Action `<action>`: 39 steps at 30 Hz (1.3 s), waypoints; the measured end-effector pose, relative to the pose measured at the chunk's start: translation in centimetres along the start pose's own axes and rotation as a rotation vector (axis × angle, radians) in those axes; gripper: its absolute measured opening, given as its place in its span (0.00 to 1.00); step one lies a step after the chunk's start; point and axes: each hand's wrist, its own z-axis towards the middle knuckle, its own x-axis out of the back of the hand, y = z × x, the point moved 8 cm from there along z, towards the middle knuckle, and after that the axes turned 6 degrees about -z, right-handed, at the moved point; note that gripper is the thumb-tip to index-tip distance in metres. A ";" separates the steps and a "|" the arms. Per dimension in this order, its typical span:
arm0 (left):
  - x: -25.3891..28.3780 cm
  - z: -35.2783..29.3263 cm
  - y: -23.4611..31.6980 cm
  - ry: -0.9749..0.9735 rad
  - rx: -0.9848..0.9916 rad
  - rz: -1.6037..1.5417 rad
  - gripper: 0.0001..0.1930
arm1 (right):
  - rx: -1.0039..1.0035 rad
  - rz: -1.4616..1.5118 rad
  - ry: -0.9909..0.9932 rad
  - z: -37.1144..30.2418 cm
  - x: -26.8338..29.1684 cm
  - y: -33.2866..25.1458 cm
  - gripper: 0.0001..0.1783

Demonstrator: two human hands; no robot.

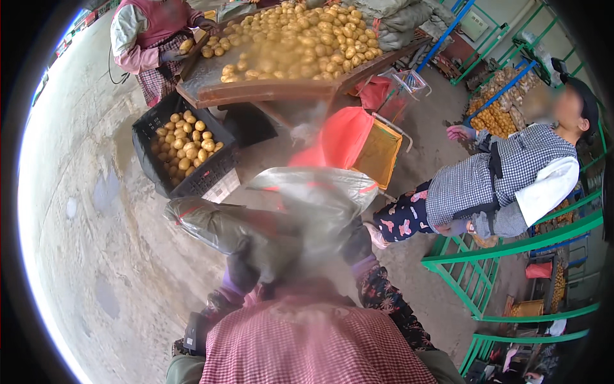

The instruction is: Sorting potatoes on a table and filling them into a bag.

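A greyish-green sack [281, 224] with red stripes is spread out in front of my body. It looks slack, and its middle is blurred. My left hand [243, 269], in a dark glove, grips the near left part of the sack. On the other side my right hand [357, 243], gloved in the same way, is closed on the sack's right edge. The fingers of both hands are partly hidden and smeared. Just beyond the sack stands a black crate [220, 163] lined with dark plastic, holding several potatoes [185, 144].
A metal sorting table [268, 91] heaped with potatoes [307, 38] stands ahead. At its left a person [150, 38] holds a potato. A red sheet [339, 137] hangs by a yellow frame [378, 153]. Another person [492, 173] stands at right, near green railings [511, 253].
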 end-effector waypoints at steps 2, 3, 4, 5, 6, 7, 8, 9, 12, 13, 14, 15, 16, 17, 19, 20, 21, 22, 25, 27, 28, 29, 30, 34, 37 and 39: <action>2.0 -0.9 -0.4 0.047 -0.200 0.365 0.24 | -0.019 0.124 0.378 -1.3 4.5 -3.2 0.23; 3.3 -1.2 -1.1 0.082 -0.117 0.405 0.27 | -0.120 0.028 0.717 -3.4 4.3 -5.5 0.26; 3.9 -0.6 -1.0 0.102 -0.064 0.426 0.29 | -0.001 0.103 0.653 -5.1 8.4 -7.9 0.27; 4.1 0.2 0.2 0.115 -0.104 0.402 0.29 | 0.229 -0.020 0.247 -7.5 12.5 -11.4 0.28; 5.7 -0.7 -0.1 0.159 -0.032 0.417 0.30 | 0.079 0.089 0.758 -8.4 9.9 -12.6 0.29; 5.9 0.0 0.6 0.163 -0.022 0.380 0.31 | 0.260 0.202 0.731 -13.2 17.9 -16.1 0.31; 7.1 -0.9 -0.1 0.167 -0.074 0.565 0.32 | 0.308 0.122 0.864 -14.4 17.1 -19.0 0.29; 7.7 -1.7 -1.5 0.176 -0.044 0.583 0.32 | 0.271 0.133 0.982 -15.6 15.9 -21.7 0.29; 8.8 -2.4 -6.1 0.301 0.183 -0.282 0.18 | 0.365 -0.276 0.693 -19.6 14.5 -30.9 0.26; 8.4 -1.8 -5.0 0.272 0.214 -0.223 0.15 | 0.347 -0.442 0.605 -20.0 11.9 -32.5 0.24; 7.5 -1.3 -4.8 0.213 0.161 -0.103 0.14 | 0.324 -0.439 0.594 -21.1 13.0 -32.6 0.24; 6.8 -1.1 -4.8 0.159 0.110 0.020 0.13 | 0.333 -0.753 0.657 -22.3 14.2 -33.5 0.24; 6.2 -0.8 -4.5 0.174 0.120 0.028 0.13 | 0.352 -1.074 0.714 -22.5 14.7 -34.3 0.23; 6.1 -1.1 -4.5 0.236 0.172 -0.159 0.13 | 0.206 -1.260 0.759 -18.4 9.2 -30.1 0.20; 5.7 -0.9 -4.5 0.276 0.200 -0.378 0.13 | -0.189 -1.210 0.830 -16.1 9.4 -22.6 0.14; 5.7 -0.7 -4.4 0.260 0.194 -0.332 0.13 | -0.240 -1.052 0.704 -15.3 10.8 -18.5 0.15; 5.9 -1.3 -4.9 0.261 0.207 -0.265 0.14 | -0.430 -1.664 0.573 -11.5 3.4 -15.1 0.15; 6.0 -1.3 -4.6 0.260 0.210 -0.267 0.14 | -0.373 -1.891 0.365 -10.3 1.5 -11.9 0.18; 6.5 -1.7 -1.9 0.275 0.224 -0.459 0.14 | -0.737 -1.717 0.129 -9.6 4.8 0.1 0.23; 5.9 -1.3 2.9 0.005 0.010 0.349 0.18 | -0.750 -1.341 0.081 -9.5 6.1 5.5 0.23; 6.1 -3.4 0.1 -0.012 0.104 0.317 0.22 | -0.757 -1.221 0.043 -8.5 4.8 8.2 0.22; 5.8 -4.5 -1.1 -0.031 0.291 -0.187 0.25 | -0.760 -1.129 0.026 -7.5 3.8 10.0 0.22; 5.9 -5.6 -0.5 -0.099 0.260 -0.077 0.26 | -0.767 -1.057 0.020 -6.5 2.9 11.4 0.22; 7.3 -9.3 0.4 -0.174 0.277 -0.332 0.35 | -0.751 -0.908 -0.016 -2.7 -1.5 14.6 0.21; 8.8 -14.6 -6.1 -0.189 0.474 0.481 0.30 | -0.743 -0.827 -0.033 -0.5 -3.8 16.2 0.20; 8.6 -15.2 -7.1 -0.004 0.572 0.235 0.28 | -0.735 -0.777 -0.046 1.2 -5.1 17.0 0.19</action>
